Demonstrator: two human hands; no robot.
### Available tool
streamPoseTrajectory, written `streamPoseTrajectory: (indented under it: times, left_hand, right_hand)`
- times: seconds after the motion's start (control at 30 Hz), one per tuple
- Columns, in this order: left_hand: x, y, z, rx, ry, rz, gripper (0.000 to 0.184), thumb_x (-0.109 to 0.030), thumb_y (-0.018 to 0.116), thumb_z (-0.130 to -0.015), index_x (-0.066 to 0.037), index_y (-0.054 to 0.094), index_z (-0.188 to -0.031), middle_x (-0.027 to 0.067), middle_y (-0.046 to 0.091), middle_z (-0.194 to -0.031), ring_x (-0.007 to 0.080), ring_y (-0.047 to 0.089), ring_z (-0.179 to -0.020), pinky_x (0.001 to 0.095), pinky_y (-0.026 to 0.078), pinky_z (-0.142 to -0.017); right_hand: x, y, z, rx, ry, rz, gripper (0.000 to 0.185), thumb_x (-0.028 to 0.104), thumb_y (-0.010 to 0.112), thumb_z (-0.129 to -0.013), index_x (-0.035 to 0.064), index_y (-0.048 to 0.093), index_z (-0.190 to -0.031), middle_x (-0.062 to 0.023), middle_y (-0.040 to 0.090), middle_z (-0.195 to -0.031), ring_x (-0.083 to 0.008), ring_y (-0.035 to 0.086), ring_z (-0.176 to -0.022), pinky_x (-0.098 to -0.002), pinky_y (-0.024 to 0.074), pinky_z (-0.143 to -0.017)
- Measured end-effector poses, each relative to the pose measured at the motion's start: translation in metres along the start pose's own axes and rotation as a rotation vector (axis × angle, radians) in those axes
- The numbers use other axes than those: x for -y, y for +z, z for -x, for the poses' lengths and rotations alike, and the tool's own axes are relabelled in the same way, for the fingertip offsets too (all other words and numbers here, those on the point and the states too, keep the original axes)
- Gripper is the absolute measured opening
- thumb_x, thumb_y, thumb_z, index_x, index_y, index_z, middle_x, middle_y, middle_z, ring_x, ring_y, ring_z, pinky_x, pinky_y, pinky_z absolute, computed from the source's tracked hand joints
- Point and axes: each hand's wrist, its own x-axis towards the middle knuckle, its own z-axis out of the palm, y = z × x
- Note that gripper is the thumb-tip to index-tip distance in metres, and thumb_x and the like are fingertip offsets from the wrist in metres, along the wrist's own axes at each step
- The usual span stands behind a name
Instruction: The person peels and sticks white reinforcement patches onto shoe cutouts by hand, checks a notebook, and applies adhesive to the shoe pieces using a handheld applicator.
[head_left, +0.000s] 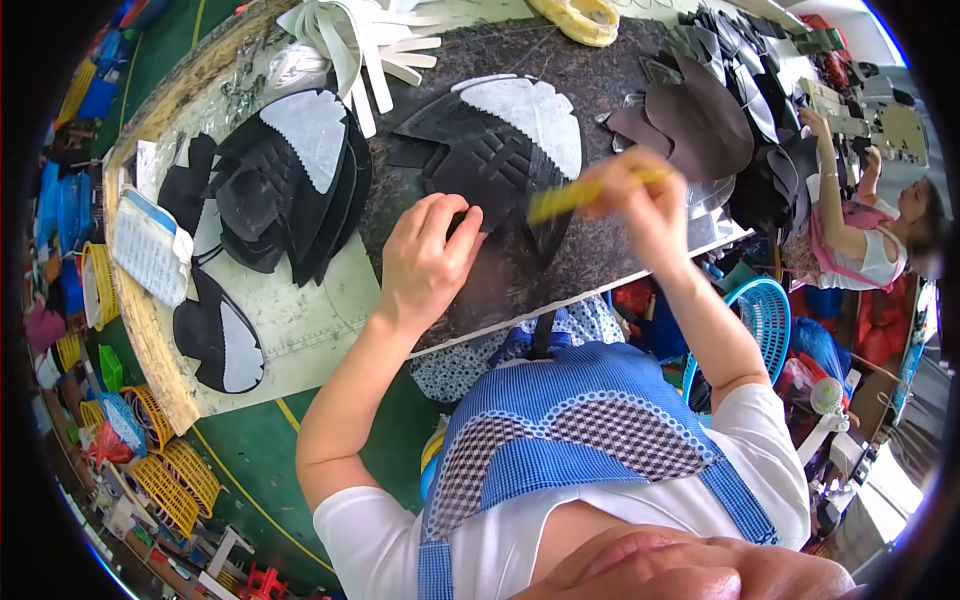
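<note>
In front of me a black shoe upper piece [478,175] with a pale grey zigzag-edged panel and woven straps lies on the dark work board [620,80]. My left hand [430,255] is at its near left edge, with thumb and fingers closed on the black material. My right hand [640,200] is wrapped round a flat yellow tool [568,200], which looks like a brush but is smeared by motion. The tool's far end is over the right side of the upper piece; whether it touches cannot be made out.
Stacked black shoe uppers [290,190] lie left, near a notepad [150,245]. Pale strips [365,50] and a yellow ring-shaped roll [580,20] are at the back. Dark cut pieces [695,120] lie right. A blue basket [760,315] and a co-worker [870,220] are beyond.
</note>
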Motion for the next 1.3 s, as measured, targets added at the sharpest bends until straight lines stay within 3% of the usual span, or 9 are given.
streamPoseTrajectory:
  times: [0.1, 0.17, 0.3, 0.57, 0.73, 0.9, 0.97, 1.17, 1.3]
  left_hand:
    - [-0.002, 0.003, 0.004, -0.043, 0.017, -0.066, 0.028, -0.006, 0.081, -0.075, -0.006, 0.074, -0.102, 0.0046, 0.063, -0.096, 0.0221, 0.067, -0.094, 0.0332, 0.057, -0.076]
    - [-0.008, 0.008, 0.011, -0.085, -0.029, -0.107, 0.028, -0.008, 0.08, -0.076, -0.007, 0.074, -0.103, 0.0042, 0.063, -0.097, 0.0213, 0.067, -0.092, 0.032, 0.057, -0.072]
    - [-0.006, 0.009, 0.017, -0.156, -0.064, -0.134, 0.02, -0.012, 0.083, -0.076, -0.009, 0.068, -0.09, 0.004, 0.067, -0.094, 0.0193, 0.07, -0.075, 0.0301, 0.055, -0.061]
    - [-0.001, 0.001, 0.014, -0.161, -0.033, -0.109, 0.026, -0.017, 0.083, -0.077, -0.009, 0.059, -0.078, 0.0032, 0.069, -0.092, 0.0202, 0.069, -0.068, 0.03, 0.055, -0.061]
    - [0.019, -0.013, -0.012, -0.043, 0.245, -0.013, 0.022, -0.008, 0.07, -0.078, -0.006, 0.071, -0.1, 0.0054, 0.065, -0.106, 0.0216, 0.066, -0.095, 0.0308, 0.058, -0.075]
    - [0.026, -0.078, -0.068, -0.311, 0.351, -0.1, 0.023, -0.003, 0.075, -0.078, -0.006, 0.072, -0.1, 0.0063, 0.068, -0.101, 0.0225, 0.068, -0.091, 0.0316, 0.057, -0.074]
    - [0.035, -0.106, -0.08, -0.427, 0.3, -0.157, 0.021, -0.005, 0.078, -0.078, -0.006, 0.072, -0.098, 0.0053, 0.069, -0.095, 0.0223, 0.066, -0.08, 0.029, 0.054, -0.068]
    - [0.078, -0.171, -0.081, -0.397, -0.517, 0.295, 0.013, -0.006, 0.073, -0.094, 0.002, 0.07, -0.103, 0.0013, 0.069, -0.096, 0.0068, 0.063, -0.087, 0.0224, 0.05, -0.079]
    - [0.173, -0.203, -0.011, -0.085, -0.827, 0.161, 0.027, -0.013, 0.075, -0.093, 0.003, 0.067, -0.114, 0.0061, 0.07, -0.099, 0.0124, 0.065, -0.091, 0.0257, 0.05, -0.086]
  right_hand:
    - [-0.021, -0.013, 0.005, -0.174, -0.113, 0.315, 0.018, 0.014, 0.063, -0.097, -0.0034, 0.067, -0.096, -0.0084, 0.071, -0.08, -0.0121, 0.068, -0.07, -0.0239, 0.0542, -0.066]
    - [-0.019, -0.007, 0.032, 0.15, -0.262, 0.374, 0.017, 0.014, 0.066, -0.093, -0.002, 0.068, -0.095, -0.008, 0.072, -0.082, -0.0108, 0.066, -0.071, -0.022, 0.0516, -0.067]
    - [0.01, 0.026, 0.002, 0.102, -0.076, -0.069, 0.016, 0.012, 0.065, -0.096, -0.0033, 0.069, -0.099, -0.0073, 0.073, -0.088, -0.0112, 0.067, -0.075, -0.0248, 0.0533, -0.069]
    - [-0.017, 0.025, -0.014, 0.321, -0.589, 0.525, 0.021, 0.011, 0.077, -0.082, -0.0003, 0.064, -0.095, -0.0119, 0.073, -0.091, -0.0226, 0.073, -0.077, -0.0329, 0.0575, -0.07]
    - [0.007, -0.015, -0.022, -0.049, -0.239, 0.159, 0.021, 0.018, 0.06, -0.101, -0.0019, 0.065, -0.106, -0.0111, 0.072, -0.092, -0.0146, 0.07, -0.074, -0.0246, 0.057, -0.067]
    - [0.042, -0.075, -0.086, -0.251, -0.087, -0.063, 0.034, 0.03, 0.06, -0.104, -0.0001, 0.068, -0.117, -0.0069, 0.07, -0.084, -0.0094, 0.064, -0.062, -0.0192, 0.049, -0.057]
    - [0.049, -0.092, -0.111, -0.243, -0.2, 0.004, 0.034, 0.029, 0.062, -0.102, -0.0003, 0.069, -0.117, -0.0045, 0.069, -0.08, -0.0084, 0.061, -0.059, -0.0202, 0.0458, -0.054]
    - [0.08, -0.058, -0.17, -0.276, -0.493, 0.76, 0.023, 0.019, 0.062, -0.1, -0.0018, 0.071, -0.098, -0.0112, 0.069, -0.074, -0.0135, 0.064, -0.06, -0.0307, 0.0484, -0.054]
    - [0.019, -0.072, -0.225, -0.091, -0.525, 0.85, 0.038, 0.037, 0.062, -0.101, 0.0022, 0.074, -0.109, -0.007, 0.069, -0.067, -0.0109, 0.06, -0.054, -0.0285, 0.0489, -0.053]
